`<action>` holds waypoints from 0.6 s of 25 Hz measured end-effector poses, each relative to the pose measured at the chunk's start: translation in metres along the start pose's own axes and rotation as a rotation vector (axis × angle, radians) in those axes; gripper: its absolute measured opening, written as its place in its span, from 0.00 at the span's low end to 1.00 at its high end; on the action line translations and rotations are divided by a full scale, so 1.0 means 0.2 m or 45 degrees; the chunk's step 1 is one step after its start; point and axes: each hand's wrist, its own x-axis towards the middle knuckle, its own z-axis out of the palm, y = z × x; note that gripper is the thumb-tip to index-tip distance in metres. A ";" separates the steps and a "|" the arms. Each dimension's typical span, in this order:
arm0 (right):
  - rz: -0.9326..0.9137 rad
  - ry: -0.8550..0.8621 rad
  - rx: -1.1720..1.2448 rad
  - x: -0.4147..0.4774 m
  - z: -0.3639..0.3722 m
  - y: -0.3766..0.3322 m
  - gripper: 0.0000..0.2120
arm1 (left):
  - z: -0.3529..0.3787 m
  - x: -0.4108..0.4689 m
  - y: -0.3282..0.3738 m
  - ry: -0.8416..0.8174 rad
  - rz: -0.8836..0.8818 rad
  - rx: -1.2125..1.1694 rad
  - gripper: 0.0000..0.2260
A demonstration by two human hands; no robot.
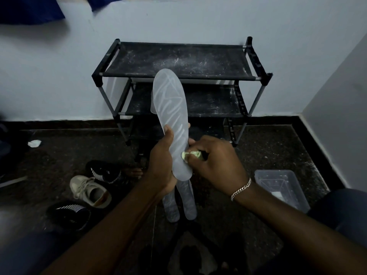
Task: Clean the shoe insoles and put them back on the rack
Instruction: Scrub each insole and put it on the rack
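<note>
My left hand (161, 155) grips a pale grey insole (171, 108) by its heel half and holds it upright in front of the black shoe rack (178, 62). The insole carries wet streak marks. My right hand (216, 163) pinches a small yellow-green cloth (191, 154) and presses it on the insole's lower part. Two more pale insoles (180, 203) lie side by side on the dark floor under my hands. Another pale shape shows behind the held insole on the rack's lower shelf; I cannot tell what it is.
A beige sneaker (89, 190) and two black striped shoes (104, 171) lie on the floor at the left. A clear plastic tub (282, 187) stands at the right. A crumpled white scrap (34, 143) lies far left. Walls close in behind and to the right.
</note>
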 end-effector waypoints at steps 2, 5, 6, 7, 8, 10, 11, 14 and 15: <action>-0.018 0.007 0.052 0.01 0.02 -0.04 0.04 | 0.01 0.00 0.00 0.007 -0.016 -0.002 0.26; -0.088 -0.102 0.101 -0.03 0.03 -0.08 0.04 | 0.02 0.00 -0.01 0.002 -0.042 -0.056 0.27; -0.079 -0.116 0.090 -0.03 0.02 -0.07 0.05 | 0.02 0.00 0.00 -0.004 -0.046 -0.063 0.27; -0.052 -0.102 0.080 -0.03 0.01 -0.05 0.04 | 0.01 0.00 0.00 -0.007 -0.041 -0.056 0.27; -0.024 -0.070 0.076 -0.02 0.01 -0.04 0.04 | 0.01 0.00 0.00 -0.009 -0.026 -0.042 0.27; -0.014 -0.008 0.087 0.00 0.01 -0.05 0.03 | 0.01 0.00 0.00 -0.014 -0.002 0.006 0.26; -0.030 -0.002 0.104 0.01 0.02 -0.07 0.03 | 0.02 0.00 -0.01 -0.017 0.002 0.022 0.26; -0.098 -0.080 0.111 -0.01 0.03 -0.08 0.03 | 0.02 0.01 0.00 -0.027 -0.021 -0.007 0.27; -0.101 -0.096 0.085 -0.02 0.02 -0.07 0.04 | 0.02 0.00 0.00 -0.028 -0.037 -0.027 0.27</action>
